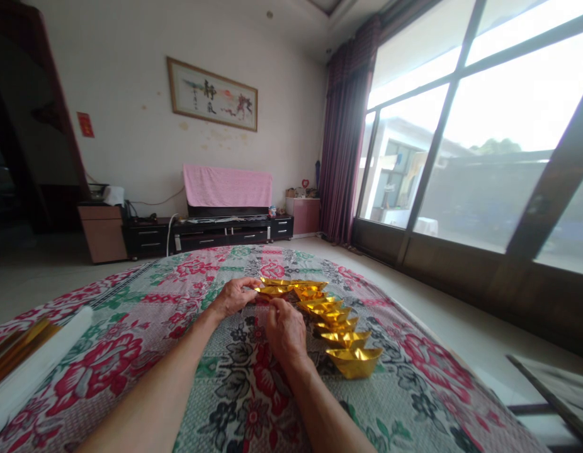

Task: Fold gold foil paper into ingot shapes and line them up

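Both my hands reach out over a flower-patterned cloth (216, 352) on a round table. Thumb and fingers of my left hand (235, 296) pinch the left tip of a folded gold paper ingot (277, 290). My right hand (286, 326) has its fingers curled in against the near side of the same ingot, partly hiding it. To the right, several finished-looking gold ingots (352, 362) stand in a slanting row that runs away from me. Their far end lies close behind the ingot in my hands.
At the left table edge lie gold paper sheets (24, 349) beside a white roll (50, 352). Beyond the table stands a low black cabinet (211, 239) with a pink cloth (228, 185) over a screen. Large windows (503, 170) fill the right side.
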